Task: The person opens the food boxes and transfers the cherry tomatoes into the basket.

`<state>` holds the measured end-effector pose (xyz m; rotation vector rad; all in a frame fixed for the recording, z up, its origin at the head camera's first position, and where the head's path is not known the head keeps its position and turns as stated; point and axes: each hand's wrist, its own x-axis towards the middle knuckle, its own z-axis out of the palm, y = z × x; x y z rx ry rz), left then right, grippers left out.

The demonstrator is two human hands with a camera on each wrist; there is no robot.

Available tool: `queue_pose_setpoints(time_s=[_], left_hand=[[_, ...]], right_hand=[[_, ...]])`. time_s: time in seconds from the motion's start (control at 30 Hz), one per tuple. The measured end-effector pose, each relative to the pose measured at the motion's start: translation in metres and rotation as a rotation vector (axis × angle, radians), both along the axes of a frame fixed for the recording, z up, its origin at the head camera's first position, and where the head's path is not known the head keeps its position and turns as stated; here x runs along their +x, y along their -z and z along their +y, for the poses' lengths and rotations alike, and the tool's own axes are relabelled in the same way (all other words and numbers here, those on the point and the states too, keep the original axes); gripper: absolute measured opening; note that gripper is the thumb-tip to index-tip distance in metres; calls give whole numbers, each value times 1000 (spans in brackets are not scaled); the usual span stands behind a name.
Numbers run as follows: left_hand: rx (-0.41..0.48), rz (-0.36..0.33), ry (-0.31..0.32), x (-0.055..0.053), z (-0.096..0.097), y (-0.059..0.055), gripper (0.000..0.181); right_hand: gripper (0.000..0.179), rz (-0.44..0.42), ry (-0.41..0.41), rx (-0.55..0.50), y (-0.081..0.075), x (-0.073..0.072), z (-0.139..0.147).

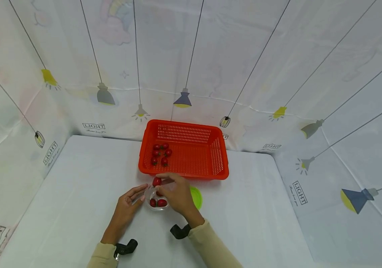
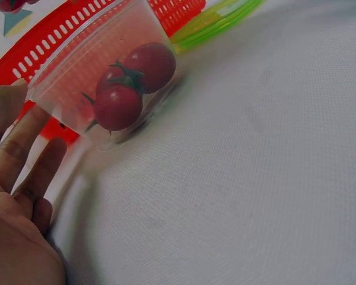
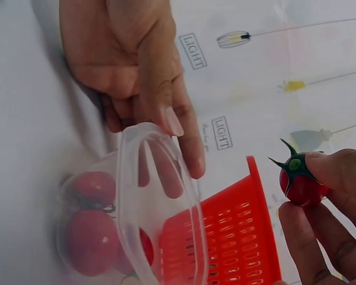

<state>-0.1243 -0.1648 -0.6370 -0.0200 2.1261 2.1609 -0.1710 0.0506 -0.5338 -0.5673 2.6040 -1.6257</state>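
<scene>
A clear plastic container [image 1: 152, 207] with several cherry tomatoes [image 2: 117, 108] inside stands on the table. My left hand [image 1: 128, 207] steadies its left side, the thumb at the rim and the fairly straight fingers [image 3: 166, 172] along the outer wall. Just above the container, my right hand [image 1: 179, 193] pinches one cherry tomato [image 3: 302, 187] between thumb and fingertips, its green stem end showing in the right wrist view. Behind both hands sits a red plastic basket [image 1: 191, 153] with several more tomatoes [image 1: 156, 153] grouped at its left end.
A bright green lid [image 1: 196, 198] lies on the table right of the container, partly covered by my right hand. White cloth covers the table [image 1: 254, 216]. A printed curtain [image 1: 191, 56] with lamp drawings rises along the table's back and sides.
</scene>
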Motion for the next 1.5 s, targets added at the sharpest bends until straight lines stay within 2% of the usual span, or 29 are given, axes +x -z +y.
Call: queue_pose_setpoints(time_s=[0.67, 1.1, 1.5], left_hand=[[-7, -17, -11, 0, 0, 2, 46], [19, -38, -5, -2, -2, 4, 47], [30, -11, -2, -1, -2, 2, 48]], right_hand=[[37, 7, -27, -87, -21, -20, 13], [36, -15, 4, -125, -33, -40, 23], [33, -16, 40, -118, -42, -55, 30]])
